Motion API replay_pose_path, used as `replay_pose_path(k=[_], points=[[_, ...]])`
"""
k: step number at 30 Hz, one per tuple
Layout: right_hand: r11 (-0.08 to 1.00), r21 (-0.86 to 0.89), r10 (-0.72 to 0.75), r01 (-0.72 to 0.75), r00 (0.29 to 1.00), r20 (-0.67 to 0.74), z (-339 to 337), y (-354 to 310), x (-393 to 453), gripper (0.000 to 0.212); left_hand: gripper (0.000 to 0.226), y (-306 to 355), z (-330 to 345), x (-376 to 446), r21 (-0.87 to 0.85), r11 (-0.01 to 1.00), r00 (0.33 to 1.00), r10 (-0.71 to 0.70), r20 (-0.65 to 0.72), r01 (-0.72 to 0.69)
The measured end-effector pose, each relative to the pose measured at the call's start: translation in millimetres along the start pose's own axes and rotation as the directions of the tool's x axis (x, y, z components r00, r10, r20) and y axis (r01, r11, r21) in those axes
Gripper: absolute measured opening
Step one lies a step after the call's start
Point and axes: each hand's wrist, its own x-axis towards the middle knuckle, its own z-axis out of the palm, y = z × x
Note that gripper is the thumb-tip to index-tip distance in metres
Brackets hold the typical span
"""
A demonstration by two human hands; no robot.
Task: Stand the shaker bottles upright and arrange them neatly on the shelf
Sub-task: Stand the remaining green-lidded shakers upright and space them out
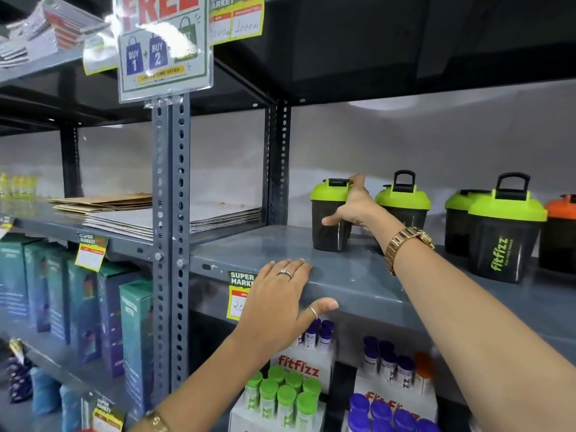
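Note:
Several dark shaker bottles stand upright on the grey shelf. The leftmost bottle has a green lid, and my right hand is wrapped around its right side, thumb across the front. Just behind my wrist is a second green-lidded bottle with its handle raised. Further right a "fitfizz" bottle stands nearer the front, another green-lidded one behind it. An orange-lidded bottle is cut off by the right edge. My left hand rests flat on the shelf's front lip, holding nothing.
A slotted grey upright post divides the shelving. Flattened cardboard lies on the left bay. Below are fitfizz tube packs and teal boxes. A promo sign hangs overhead, price tags on shelf edges.

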Motion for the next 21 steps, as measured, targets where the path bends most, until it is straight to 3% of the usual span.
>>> replay_pose_path(k=[3,5,7,9,12,14,18,21], points=[[0.998,-0.064,0.008,-0.005,0.999,0.041,-3.8,2.2,2.2,0.097,0.086,-0.2,-0.1,-0.1,0.005,1.000,1.000,-0.001,0.005,0.001],[1.000,0.016,0.021,-0.022,0.998,0.061,-7.9,1.2,4.8,0.105,0.088,-0.5,-0.3,0.3,0.015,1.000,1.000,0.000,0.011,0.000],[0.986,0.166,0.028,-0.027,1.000,-0.006,-11.0,-4.1,7.0,0.111,0.089,-0.8,-0.4,0.6,0.022,1.000,1.000,0.000,0.016,0.000],[0.980,0.197,0.012,0.016,0.990,-0.140,-13.5,-12.8,8.7,0.104,0.091,-1.0,-0.2,1.0,0.027,1.000,1.000,0.000,0.018,-0.001],[0.997,0.014,-0.071,0.079,0.951,-0.301,-18.0,-29.4,10.1,0.068,0.091,-1.6,0.7,1.0,0.027,1.000,1.000,0.001,0.021,-0.002],[0.988,-0.121,-0.134,0.098,0.933,-0.333,-20.6,-40.8,12.3,0.052,0.088,-2.6,1.5,0.8,0.014,1.000,1.000,0.003,0.015,-0.004],[0.915,-0.404,-0.127,0.007,0.954,-0.271,-19.2,-57.5,18.8,0.061,0.090,-3.2,2.8,0.2,0.002,1.000,1.000,0.008,0.003,-0.008],[0.832,-0.550,-0.008,-0.070,0.990,-0.138,-13.2,-65.5,24.6,0.061,0.089,-4.3,4.2,0.0,-0.008,1.000,1.000,0.009,-0.007,-0.009]])
